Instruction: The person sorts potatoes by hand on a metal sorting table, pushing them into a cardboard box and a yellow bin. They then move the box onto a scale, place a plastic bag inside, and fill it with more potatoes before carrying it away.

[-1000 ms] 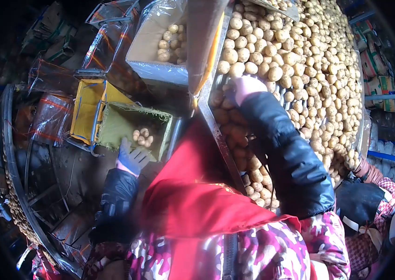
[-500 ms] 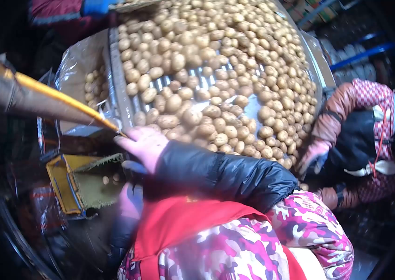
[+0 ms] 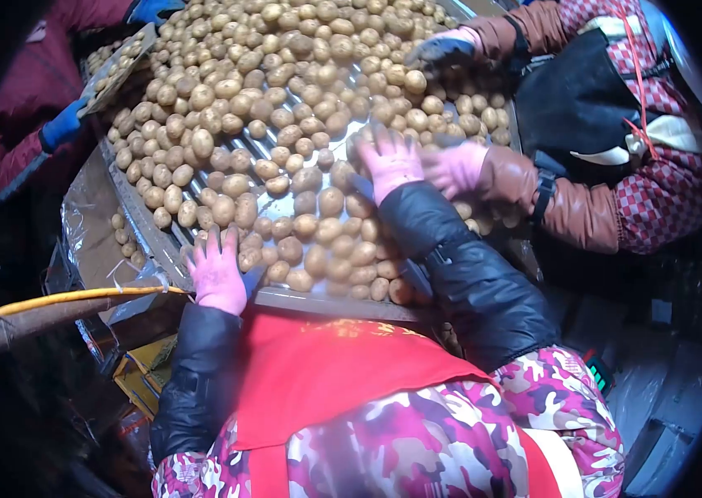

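Observation:
Many potatoes [image 3: 330,226] are spread over a metal sorting table [image 3: 151,236] with rollers showing through gaps. My left hand [image 3: 218,274], in a pink glove, rests at the near left edge with its fingers spread against the nearest potatoes. Further right, my right hand [image 3: 392,164], also gloved in pink, reaches over the potatoes with fingers apart, its palm down on them. It is beside a co-worker's pink-gloved hand [image 3: 459,168]. Neither of my hands is seen gripping anything.
The co-worker's other gloved hand [image 3: 444,48] is over the potatoes at the upper right. Another person at the upper left holds a tray [image 3: 122,70] with a blue glove [image 3: 64,124]. A pole with a yellow strip [image 3: 77,300] juts in from the left.
The view has shifted. My right hand has moved from the left corner near the pole onto the potatoes. My left hand has come up to the table edge. The co-worker's arms now reach over the potatoes.

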{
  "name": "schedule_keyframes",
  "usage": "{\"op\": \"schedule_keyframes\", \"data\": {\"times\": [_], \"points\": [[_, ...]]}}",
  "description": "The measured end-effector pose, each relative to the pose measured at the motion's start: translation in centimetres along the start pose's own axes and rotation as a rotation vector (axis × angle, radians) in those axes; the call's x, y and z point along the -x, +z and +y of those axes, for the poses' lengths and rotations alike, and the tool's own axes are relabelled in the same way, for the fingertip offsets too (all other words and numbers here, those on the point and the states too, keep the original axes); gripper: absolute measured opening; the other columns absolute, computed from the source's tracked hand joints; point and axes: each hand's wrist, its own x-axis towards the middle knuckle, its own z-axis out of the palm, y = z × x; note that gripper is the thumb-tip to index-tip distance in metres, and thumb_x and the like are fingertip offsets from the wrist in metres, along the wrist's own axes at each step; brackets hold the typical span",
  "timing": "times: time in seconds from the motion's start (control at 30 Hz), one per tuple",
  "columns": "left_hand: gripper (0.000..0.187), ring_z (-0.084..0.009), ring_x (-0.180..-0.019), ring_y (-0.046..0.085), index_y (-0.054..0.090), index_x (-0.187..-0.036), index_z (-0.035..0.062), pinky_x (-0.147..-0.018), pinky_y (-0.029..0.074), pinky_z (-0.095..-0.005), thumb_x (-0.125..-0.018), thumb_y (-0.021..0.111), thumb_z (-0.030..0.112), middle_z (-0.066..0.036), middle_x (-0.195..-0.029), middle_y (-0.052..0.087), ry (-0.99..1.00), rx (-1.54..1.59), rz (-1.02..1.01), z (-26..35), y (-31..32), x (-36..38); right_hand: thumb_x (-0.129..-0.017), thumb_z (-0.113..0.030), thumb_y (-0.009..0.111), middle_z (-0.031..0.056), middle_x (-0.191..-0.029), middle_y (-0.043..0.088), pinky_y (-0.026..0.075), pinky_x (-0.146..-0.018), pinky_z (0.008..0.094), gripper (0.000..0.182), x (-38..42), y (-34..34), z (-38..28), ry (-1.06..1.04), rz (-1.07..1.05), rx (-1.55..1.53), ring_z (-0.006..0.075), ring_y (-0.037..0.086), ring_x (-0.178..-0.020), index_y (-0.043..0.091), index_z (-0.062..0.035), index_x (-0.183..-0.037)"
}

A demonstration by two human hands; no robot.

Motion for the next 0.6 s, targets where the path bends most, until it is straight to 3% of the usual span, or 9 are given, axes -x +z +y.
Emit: {"op": "schedule_keyframes", "data": {"times": [0.07, 0.13, 0.2, 0.23, 0.33, 0.43, 0.53, 0.57, 0.6], "points": [[0.089, -0.0454, -0.145, 0.036, 0.043, -0.157, 0.0165, -0.118, 0.026, -0.0675, -0.085, 0.075, 0.059, -0.021, -0.157, 0.042, -0.086, 0.001, -0.061, 1.2, 1.4, -1.8, -0.085, -0.045, 0.073, 0.0212, -0.157, 0.044, 0.033, -0.114, 0.0665, 0.066, 2.9, -0.2, 0.2, 0.124, 0.016, -0.102, 0.0453, 0.046, -0.137, 0.056, -0.0176, -0.143], [0.093, -0.0464, -0.147, 0.035, 0.040, -0.159, 0.0174, -0.118, 0.026, -0.0695, -0.085, 0.071, 0.065, -0.018, -0.158, 0.041, -0.002, 0.000, 0.015, 0.9, 3.2, -3.6, -0.085, -0.046, 0.073, 0.0205, -0.157, 0.044, 0.033, -0.115, 0.0664, 0.069, 7.0, 1.1, -0.1, 0.161, 0.051, -0.194, 0.0458, 0.045, -0.138, 0.055, -0.0174, -0.145], [0.094, -0.0474, -0.148, 0.034, 0.039, -0.159, 0.0170, -0.118, 0.025, -0.0697, -0.085, 0.072, 0.064, -0.019, -0.158, 0.042, 0.083, 0.193, 0.105, 1.2, 4.6, -6.0, -0.083, -0.047, 0.074, 0.0210, -0.157, 0.043, 0.032, -0.116, 0.0677, 0.071, 11.2, 1.3, -1.3, 0.012, -0.040, -0.202, 0.0459, 0.044, -0.140, 0.055, -0.0164, -0.144], [0.093, -0.0475, -0.147, 0.035, 0.037, -0.160, 0.0168, -0.117, 0.027, -0.0700, -0.086, 0.072, 0.062, -0.021, -0.158, 0.042, 0.046, 0.113, 0.084, 2.3, 4.3, -7.4, -0.082, -0.046, 0.075, 0.0215, -0.157, 0.042, 0.031, -0.116, 0.0685, 0.070, 13.3, 1.8, -1.9, -0.056, -0.045, -0.144, 0.0474, 0.042, -0.141, 0.057, -0.0175, -0.143], [0.091, -0.0479, -0.134, 0.047, 0.032, -0.162, 0.0177, -0.113, 0.038, -0.0575, -0.091, 0.069, 0.061, -0.026, -0.147, 0.049, 0.009, 0.208, 0.074, 3.2, 4.2, -12.0, -0.081, -0.039, 0.077, 0.0220, -0.158, 0.040, 0.033, -0.114, 0.0711, 0.054, 16.6, -0.2, -2.8, -0.128, -0.087, -0.199, 0.0523, 0.038, -0.143, 0.064, -0.0220, -0.130], [0.094, -0.0488, -0.131, 0.049, 0.033, -0.162, 0.0187, -0.110, 0.042, -0.0546, -0.088, 0.071, 0.064, -0.029, -0.137, 0.051, 0.030, 0.207, 0.112, 4.8, 3.6, -15.1, -0.082, -0.034, 0.074, 0.0206, -0.157, 0.042, 0.036, -0.111, 0.0715, 0.041, 18.2, -0.3, -2.7, -0.161, -0.084, -0.198, 0.0509, 0.040, -0.142, 0.069, -0.0222, -0.121], [0.099, -0.0494, -0.140, 0.042, 0.033, -0.163, 0.0196, -0.116, 0.039, -0.0531, -0.085, 0.072, 0.067, -0.033, -0.150, 0.044, 0.019, 0.256, -0.120, 4.7, 2.7, -16.5, -0.082, -0.032, 0.072, 0.0185, -0.153, 0.047, 0.037, -0.110, 0.0714, 0.041, 17.0, 0.4, -3.1, -0.224, 0.000, -0.104, 0.0498, 0.043, -0.140, 0.069, -0.0216, -0.121], [0.099, -0.0506, -0.144, 0.039, 0.033, -0.163, 0.0199, -0.118, 0.038, -0.0534, -0.085, 0.074, 0.065, -0.034, -0.156, 0.039, 0.161, 0.266, -0.161, 3.8, 2.4, -15.9, -0.082, -0.028, 0.070, 0.0164, -0.149, 0.051, 0.038, -0.110, 0.0700, 0.041, 15.8, 0.1, -3.5, -0.236, 0.018, -0.096, 0.0457, 0.046, -0.139, 0.068, -0.0199, -0.123], [0.091, -0.0487, -0.149, 0.035, 0.033, -0.164, 0.0197, -0.122, 0.034, -0.0516, -0.090, 0.075, 0.052, -0.033, -0.159, 0.037, 0.271, 0.232, -0.151, 3.3, 2.1, -14.5, -0.082, -0.028, 0.070, 0.0158, -0.148, 0.052, 0.038, -0.111, 0.0696, 0.042, 14.3, 0.5, -3.8, -0.278, 0.003, -0.115, 0.0441, 0.046, -0.139, 0.067, -0.0191, -0.123]]}}
